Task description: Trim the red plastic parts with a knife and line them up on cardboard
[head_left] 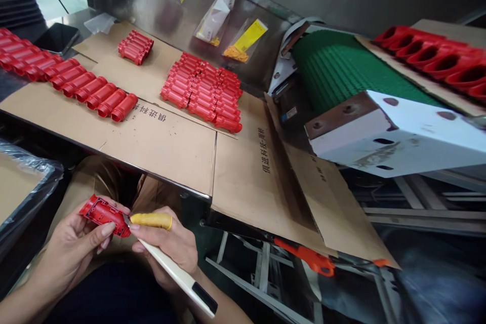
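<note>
Above my lap, my left hand (81, 240) grips a red plastic housing (103, 211), its ribbed hollow side facing up. Closed around a white-handled knife (174, 268) is my right hand (170, 243), with a yellow finger cot (152, 220) over its index finger. The tip of the knife meets the right end of the housing; the blade itself is mostly hidden. On the cardboard-covered bench (182, 157) ahead, a row of similar red parts (89, 88) runs to the left, and a stacked block of red parts (203, 91) lies further right.
A smaller red group (135, 46) and a phone (56, 38) lie at the back left. Two bags (245, 43) lean by the metal wall. At right stands a green conveyor belt (330, 68) with red tubular parts (436, 55) beyond. A plastic-lined box (23, 177) is at left.
</note>
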Available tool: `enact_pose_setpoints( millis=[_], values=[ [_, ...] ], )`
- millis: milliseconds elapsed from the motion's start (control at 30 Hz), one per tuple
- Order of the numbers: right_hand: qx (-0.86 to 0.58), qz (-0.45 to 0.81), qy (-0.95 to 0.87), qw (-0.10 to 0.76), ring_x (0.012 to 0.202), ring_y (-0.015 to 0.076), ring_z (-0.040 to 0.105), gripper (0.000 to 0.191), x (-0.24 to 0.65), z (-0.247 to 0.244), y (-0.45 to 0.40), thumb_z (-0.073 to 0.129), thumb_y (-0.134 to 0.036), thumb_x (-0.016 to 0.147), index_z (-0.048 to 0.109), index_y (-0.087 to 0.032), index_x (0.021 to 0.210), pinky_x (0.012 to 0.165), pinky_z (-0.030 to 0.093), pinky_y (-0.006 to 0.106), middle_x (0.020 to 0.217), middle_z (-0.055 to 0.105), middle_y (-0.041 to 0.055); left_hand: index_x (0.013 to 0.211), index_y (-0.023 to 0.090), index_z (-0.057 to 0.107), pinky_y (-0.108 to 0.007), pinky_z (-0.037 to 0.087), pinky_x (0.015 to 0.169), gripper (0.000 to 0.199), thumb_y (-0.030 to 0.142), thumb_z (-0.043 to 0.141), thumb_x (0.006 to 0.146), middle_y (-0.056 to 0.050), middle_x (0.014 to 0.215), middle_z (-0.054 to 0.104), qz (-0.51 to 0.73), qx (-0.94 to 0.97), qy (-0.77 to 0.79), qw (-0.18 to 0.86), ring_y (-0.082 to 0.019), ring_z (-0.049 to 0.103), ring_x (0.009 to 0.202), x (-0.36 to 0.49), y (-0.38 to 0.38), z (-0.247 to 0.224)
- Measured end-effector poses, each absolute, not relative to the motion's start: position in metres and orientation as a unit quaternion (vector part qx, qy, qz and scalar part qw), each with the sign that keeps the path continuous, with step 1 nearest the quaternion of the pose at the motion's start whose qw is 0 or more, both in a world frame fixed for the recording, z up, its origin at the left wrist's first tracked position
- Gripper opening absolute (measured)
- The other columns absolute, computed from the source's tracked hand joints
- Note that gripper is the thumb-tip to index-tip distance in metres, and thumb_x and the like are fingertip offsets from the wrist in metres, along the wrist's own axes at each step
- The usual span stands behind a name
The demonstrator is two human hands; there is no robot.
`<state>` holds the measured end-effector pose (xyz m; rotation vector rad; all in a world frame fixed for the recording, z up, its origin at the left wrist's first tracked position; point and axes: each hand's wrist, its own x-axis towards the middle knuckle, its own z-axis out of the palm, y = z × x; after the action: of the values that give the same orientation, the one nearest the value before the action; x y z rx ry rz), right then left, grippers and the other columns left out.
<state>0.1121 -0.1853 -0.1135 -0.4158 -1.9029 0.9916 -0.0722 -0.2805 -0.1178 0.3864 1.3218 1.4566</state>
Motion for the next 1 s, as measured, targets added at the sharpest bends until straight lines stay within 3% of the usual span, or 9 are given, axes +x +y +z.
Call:
enact_pose_setpoints(
  millis=[300, 567, 833, 933, 1000],
  values=[
    [-0.180, 0.394, -0.772, 0.465, 0.095, 0.0230, 0.079, 0.027, 0.112, -0.114, -0.189, 0.070, -0.021, 0.106, 0.077, -0.023, 0.132, 0.081, 0.069, 0.038, 0.114, 0.083, 0.0124, 0.097, 0.020, 0.082, -0.018, 0.049, 0.051, 0.035, 0.039, 0.099, 0.073, -0.008, 0.097, 0.081, 0.628, 0.114, 0.571, 0.517, -0.010, 0.056, 0.061, -0.061, -0.275, -0.105],
    [-0.209, 0.434, -0.753, 0.449, 0.103, 0.0234, 0.082, 0.026, 0.116, -0.109, -0.196, 0.071, -0.018, 0.104, 0.077, -0.022, 0.129, 0.092, 0.070, 0.037, 0.113, 0.085, 0.0109, 0.107, 0.017, 0.081, -0.020, 0.053, 0.052, 0.044, 0.037, 0.099, 0.073, -0.014, 0.110, 0.082, 0.622, 0.124, 0.556, 0.537, -0.011, 0.060, 0.062, -0.069, -0.280, -0.116],
    [-0.222, 0.453, -0.742, 0.442, 0.107, 0.0235, 0.081, 0.017, 0.117, -0.112, -0.195, 0.068, -0.026, 0.107, 0.075, -0.020, 0.122, 0.095, 0.068, 0.036, 0.113, 0.084, 0.0117, 0.104, 0.017, 0.080, -0.018, 0.051, 0.052, 0.046, 0.037, 0.101, 0.069, -0.010, 0.103, 0.080, 0.632, 0.098, 0.558, 0.529, -0.009, 0.058, 0.060, -0.063, -0.277, -0.108],
    [-0.184, 0.465, -0.765, 0.407, 0.106, 0.0244, 0.081, 0.018, 0.119, -0.113, -0.185, 0.067, -0.029, 0.108, 0.071, -0.020, 0.122, 0.093, 0.069, 0.039, 0.112, 0.084, 0.0122, 0.112, 0.020, 0.077, -0.017, 0.051, 0.053, 0.052, 0.037, 0.101, 0.070, -0.004, 0.092, 0.076, 0.640, 0.082, 0.556, 0.524, -0.009, 0.058, 0.060, -0.062, -0.275, -0.106],
    [-0.136, 0.406, -0.813, 0.395, 0.099, 0.0236, 0.080, 0.021, 0.121, -0.112, -0.177, 0.066, -0.022, 0.107, 0.068, -0.018, 0.128, 0.085, 0.070, 0.038, 0.110, 0.083, 0.0132, 0.122, 0.025, 0.074, -0.015, 0.049, 0.053, 0.059, 0.036, 0.101, 0.070, 0.002, 0.083, 0.071, 0.650, 0.062, 0.553, 0.518, -0.008, 0.056, 0.059, -0.060, -0.273, -0.103]
  ],
)
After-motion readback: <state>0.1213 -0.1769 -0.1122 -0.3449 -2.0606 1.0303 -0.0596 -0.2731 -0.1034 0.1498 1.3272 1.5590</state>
